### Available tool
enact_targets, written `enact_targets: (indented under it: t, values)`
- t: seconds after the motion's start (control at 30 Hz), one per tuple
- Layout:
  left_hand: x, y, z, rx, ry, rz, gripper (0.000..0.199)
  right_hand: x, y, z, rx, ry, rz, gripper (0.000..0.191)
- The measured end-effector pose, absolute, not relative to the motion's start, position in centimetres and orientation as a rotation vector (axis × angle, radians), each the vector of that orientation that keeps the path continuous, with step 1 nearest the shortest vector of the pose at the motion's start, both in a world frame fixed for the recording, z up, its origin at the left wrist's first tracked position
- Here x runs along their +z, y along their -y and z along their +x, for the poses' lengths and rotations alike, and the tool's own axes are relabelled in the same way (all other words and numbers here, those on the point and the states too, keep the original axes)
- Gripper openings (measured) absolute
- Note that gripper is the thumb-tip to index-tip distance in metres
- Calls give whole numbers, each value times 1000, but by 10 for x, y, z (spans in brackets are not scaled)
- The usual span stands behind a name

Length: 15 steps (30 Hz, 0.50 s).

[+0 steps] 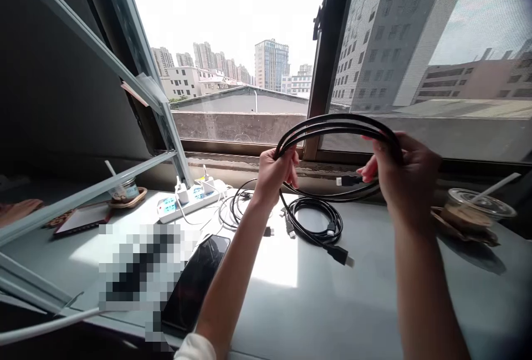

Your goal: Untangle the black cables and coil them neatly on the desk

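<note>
Above the table, a black HDMI cable point(334, 125) is gathered into several loops between my hands. My left hand point(279, 170) is closed round the loops on one side. My right hand point(405, 169) grips them on the other side, its fingertips partly hidden behind the loops and palm. One plug of the cable point(341, 255) hangs in front of the table; another black plug point(348, 181) points left beside my right fingers. Beneath the held loops lies a coiled black cable point(313, 235) with its plugs showing. Further left is a looser black cable point(226, 219).
A white power strip point(193, 205) with chargers stands near the window sill. A dark phone point(197, 282) lies by my left forearm, beside a blurred-out patch. At the right is a lidded cup with a straw point(469, 213). A metal frame point(172, 133) rises at the left.
</note>
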<state>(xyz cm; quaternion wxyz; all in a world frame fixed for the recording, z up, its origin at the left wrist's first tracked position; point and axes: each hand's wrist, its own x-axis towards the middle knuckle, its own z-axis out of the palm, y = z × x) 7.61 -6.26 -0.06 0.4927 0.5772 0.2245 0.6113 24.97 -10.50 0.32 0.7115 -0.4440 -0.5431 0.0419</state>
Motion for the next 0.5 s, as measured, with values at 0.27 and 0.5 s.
enact_targets:
  t: [0.27, 0.5]
  values:
    - [16, 80, 55, 1276, -403, 1453, 45, -16, 91, 267, 295, 1562, -1365, 30]
    - [15, 91, 59, 1543, -762, 1707, 34, 1, 115, 255, 109, 1578, -1160, 34]
